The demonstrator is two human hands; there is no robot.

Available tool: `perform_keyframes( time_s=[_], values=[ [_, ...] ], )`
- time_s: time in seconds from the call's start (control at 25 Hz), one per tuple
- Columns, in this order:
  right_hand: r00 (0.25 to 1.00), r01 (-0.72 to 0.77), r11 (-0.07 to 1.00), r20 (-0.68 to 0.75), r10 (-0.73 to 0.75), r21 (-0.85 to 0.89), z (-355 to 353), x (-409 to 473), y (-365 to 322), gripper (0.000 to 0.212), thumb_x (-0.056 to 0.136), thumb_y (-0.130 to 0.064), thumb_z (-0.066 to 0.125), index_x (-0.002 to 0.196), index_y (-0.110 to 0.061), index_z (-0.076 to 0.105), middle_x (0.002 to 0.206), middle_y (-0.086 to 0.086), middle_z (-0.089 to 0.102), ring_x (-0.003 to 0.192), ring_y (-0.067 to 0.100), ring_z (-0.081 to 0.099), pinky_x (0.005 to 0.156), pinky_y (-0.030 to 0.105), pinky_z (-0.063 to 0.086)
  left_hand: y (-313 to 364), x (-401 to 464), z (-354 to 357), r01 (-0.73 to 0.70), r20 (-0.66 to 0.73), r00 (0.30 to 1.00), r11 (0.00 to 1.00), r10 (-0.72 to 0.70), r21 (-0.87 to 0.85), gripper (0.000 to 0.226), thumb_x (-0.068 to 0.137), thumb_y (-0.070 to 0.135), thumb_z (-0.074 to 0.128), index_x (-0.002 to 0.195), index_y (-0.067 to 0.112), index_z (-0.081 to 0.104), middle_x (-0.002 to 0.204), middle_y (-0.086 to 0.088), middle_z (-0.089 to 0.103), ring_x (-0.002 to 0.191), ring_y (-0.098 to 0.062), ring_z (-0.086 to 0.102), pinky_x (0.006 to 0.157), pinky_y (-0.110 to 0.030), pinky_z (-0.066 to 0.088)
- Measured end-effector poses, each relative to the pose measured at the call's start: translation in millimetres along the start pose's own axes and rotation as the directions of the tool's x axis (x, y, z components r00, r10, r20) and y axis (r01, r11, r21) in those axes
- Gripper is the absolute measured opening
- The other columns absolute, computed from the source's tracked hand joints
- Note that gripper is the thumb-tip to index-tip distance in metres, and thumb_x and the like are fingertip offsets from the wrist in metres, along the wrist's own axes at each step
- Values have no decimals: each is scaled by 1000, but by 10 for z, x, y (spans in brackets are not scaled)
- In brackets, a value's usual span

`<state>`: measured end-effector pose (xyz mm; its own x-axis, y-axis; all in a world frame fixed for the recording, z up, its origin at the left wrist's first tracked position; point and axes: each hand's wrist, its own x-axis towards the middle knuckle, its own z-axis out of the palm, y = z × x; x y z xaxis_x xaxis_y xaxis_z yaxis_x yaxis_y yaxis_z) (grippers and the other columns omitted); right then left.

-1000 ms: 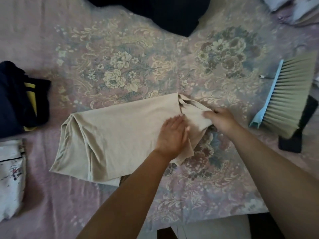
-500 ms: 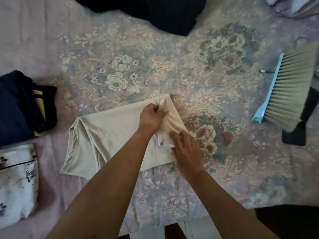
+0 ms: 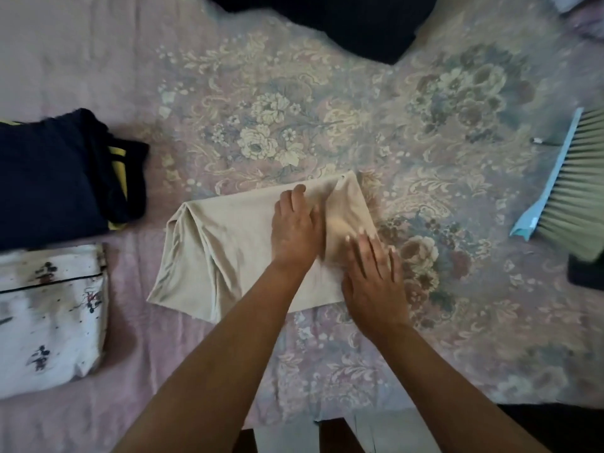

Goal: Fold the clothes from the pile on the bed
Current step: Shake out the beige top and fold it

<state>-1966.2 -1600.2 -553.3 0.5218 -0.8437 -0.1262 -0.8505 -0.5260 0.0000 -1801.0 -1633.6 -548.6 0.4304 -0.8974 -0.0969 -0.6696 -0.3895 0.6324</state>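
Head view, looking down at a bed with a pink floral bedspread (image 3: 408, 152). A beige garment (image 3: 228, 253), partly folded into a rough rectangle, lies flat on the bedspread near the middle, slightly left of centre. Its left end shows stacked folded edges; its right end is folded over and comes to a corner at the far right.

Both forearms reach in from the bottom edge, bare, angled up toward the garment. The left hand (image 3: 295, 230) lies palm-down on the right half of the garment, fingers together and pointing away from the person, fingertips near the garment's far edge. Fingers look mostly straight, pressing the cloth flat; whether the thumb tucks under a fold, cannot tell. The right hand (image 3: 374, 276) lies palm-down on the garment's right edge, fingers straight and slightly spread, pointing up and a bit left, with the heel of the hand over the bedspread. The two hands sit just beside each other, nearly touching, neither gripping anything. The area between them is motion-blurred.

At the left edge, a folded dark navy garment with yellow stripes (image 3: 62, 178) rests on the bed, well apart from the beige one. Just below it lies a folded white printed garment (image 3: 45, 315). At the top, a dark cloth pile (image 3: 343, 21) is cut off by the frame. At the right edge, a brush with a light blue base (image 3: 555, 178) and greenish bristles lies on the bedspread.
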Motion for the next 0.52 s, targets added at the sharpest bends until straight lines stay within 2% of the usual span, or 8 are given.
perform_keyframes(
  time_s=[0.08, 0.16, 0.24, 0.28, 0.36, 0.44, 0.52],
  values=[
    [998, 0, 1000, 66, 0, 7, 8, 83, -119, 57, 90, -37, 32, 136, -7, 47, 141, 17, 47, 133, 31, 40, 106, 53, 31, -415, -211, -223, -117, -84, 987, 970, 138, 213, 43, 82, 16, 39, 115, -5, 58, 105, -22, 62, 92, -39, 62, 79, -42, 53],
    [998, -24, 1000, 54, 23, 16, -31, 197, -287, 55, 90, -36, 34, 129, -3, 54, 134, 21, 52, 127, 36, 48, 106, 52, 32, -816, -377, -474, -77, -126, 983, 924, 133, 375, 44, 82, 16, 39, 116, -4, 59, 111, -22, 62, 98, -39, 62, 84, -45, 52],
    [995, 94, 994, 11, -95, 62, -73, 262, -623, 52, 89, -31, 35, 127, -1, 56, 133, 21, 53, 125, 36, 50, 105, 49, 31, -1097, -506, -795, 139, -156, 985, 877, -74, 460, 46, 82, 17, 40, 119, -5, 57, 114, -24, 60, 101, -41, 60, 85, -47, 50],
    [985, 171, 981, -4, -172, 87, -85, 280, -812, 52, 89, -30, 35, 127, -2, 56, 134, 19, 53, 124, 34, 51, 103, 46, 36, -1172, -540, -938, 266, -147, 964, 847, -222, 461, 46, 85, 17, 42, 123, -5, 52, 118, -25, 57, 104, -41, 57, 88, -46, 48],
    [964, 264, 957, 14, -267, 121, -94, 275, -1169, 53, 88, -32, 35, 129, -7, 56, 136, 15, 52, 124, 31, 52, 98, 45, 45, -1262, -586, -1132, 462, -58, 870, 770, -490, 439, 50, 90, 22, 49, 133, -3, 39, 127, -24, 47, 114, -39, 48, 93, -47, 39],
    [953, 286, 948, 65, -297, 139, -82, 189, -1442, 55, 86, -35, 34, 131, -12, 55, 137, 12, 52, 125, 29, 51, 95, 48, 45, -1332, -625, -1249, 580, -18, 784, 723, -620, 374, 53, 89, 27, 55, 133, 2, 37, 128, -20, 45, 117, -38, 46, 93, -46, 38],
    [944, 308, 942, 83, -320, 132, -72, 97, -1598, 56, 83, -35, 34, 130, -14, 57, 136, 10, 54, 124, 27, 52, 92, 50, 47, -1384, -615, -1345, 682, 27, 707, 692, -706, 239, 46, 85, 28, 61, 122, 7, 46, 121, -14, 55, 113, -34, 52, 93, -43, 42]
  ],
)
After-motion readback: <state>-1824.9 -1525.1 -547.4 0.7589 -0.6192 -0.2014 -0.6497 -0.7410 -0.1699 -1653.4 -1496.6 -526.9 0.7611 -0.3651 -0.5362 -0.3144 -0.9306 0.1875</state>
